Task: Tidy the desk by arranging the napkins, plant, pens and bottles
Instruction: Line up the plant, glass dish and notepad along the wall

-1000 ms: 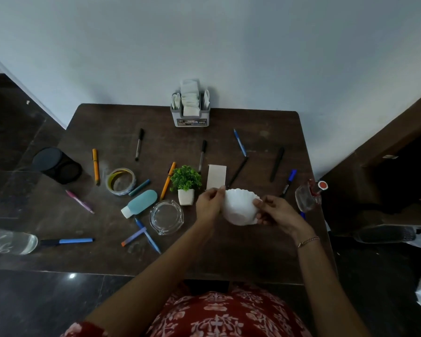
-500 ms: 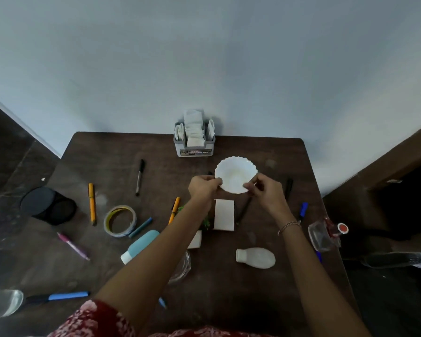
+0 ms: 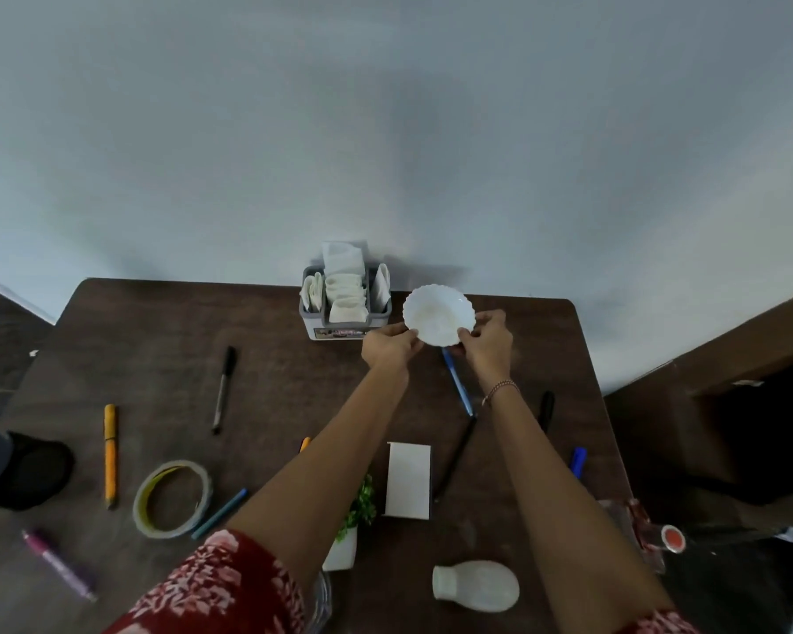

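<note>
Left hand (image 3: 388, 347) and right hand (image 3: 488, 341) pinched white scalloped bowl (image 3: 438, 314) by near rim, beside grey napkin caddy (image 3: 345, 308).

Both bare forearms reach straight ahead toward 12 o'clock — left hand (image 3: 388, 347) and right hand (image 3: 488, 343) side by side, fingers (image 3: 465, 334) pinched closed in a grip. A thin bracelet circles the right wrist.

A single head-worn wide-angle camera looks forward and steeply down from close above the dark brown wooden table (image 3: 166, 340), facing the pale grey wall (image 3: 385, 130).
</note>
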